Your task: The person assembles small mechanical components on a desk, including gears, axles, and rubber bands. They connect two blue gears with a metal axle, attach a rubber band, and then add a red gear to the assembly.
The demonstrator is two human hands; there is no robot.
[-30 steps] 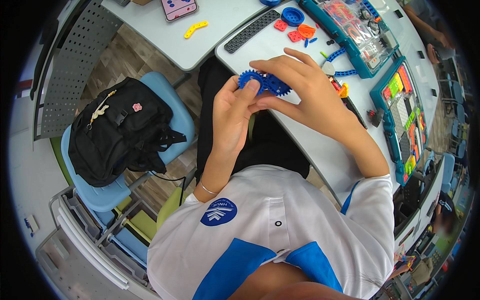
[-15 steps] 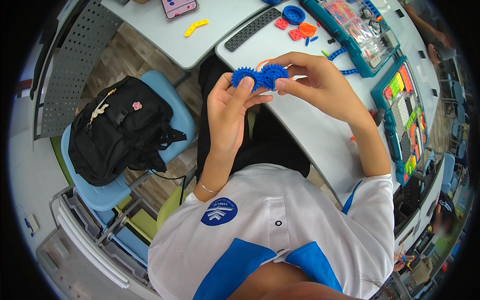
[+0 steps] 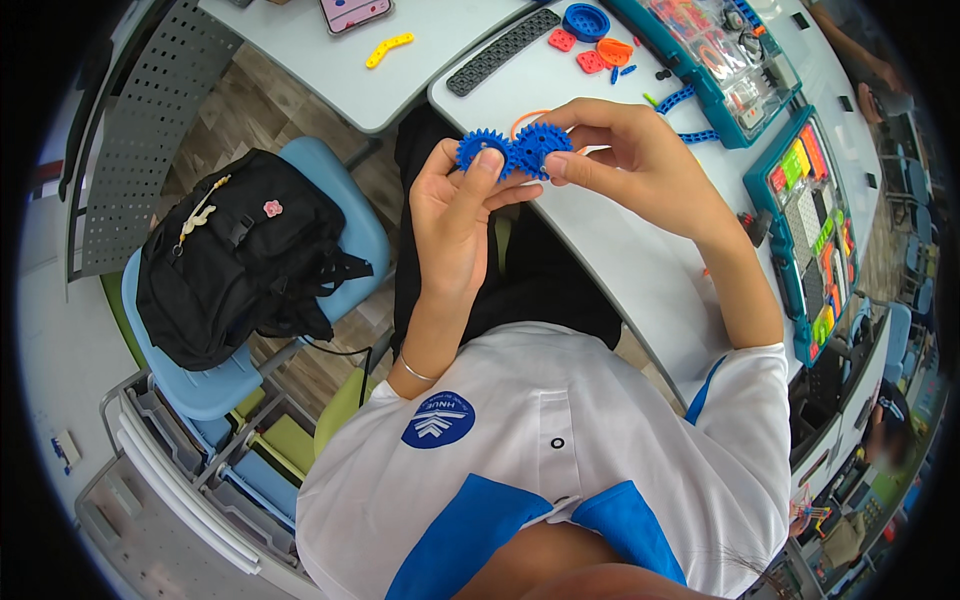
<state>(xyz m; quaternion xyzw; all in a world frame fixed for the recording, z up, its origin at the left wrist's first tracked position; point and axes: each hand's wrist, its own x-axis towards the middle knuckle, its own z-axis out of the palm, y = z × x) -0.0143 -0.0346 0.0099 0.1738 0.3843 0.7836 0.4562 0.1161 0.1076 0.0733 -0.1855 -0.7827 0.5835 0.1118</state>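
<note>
Thumb [image 3: 488,164] of the left hand [image 3: 447,220] partly hides one blue gear [image 3: 471,150].

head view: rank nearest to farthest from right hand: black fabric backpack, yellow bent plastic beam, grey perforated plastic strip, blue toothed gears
1. Blue gears, touching right hand
2. Grey strip, upper left
3. Yellow beam, farther left
4. Black backpack, far left
</note>
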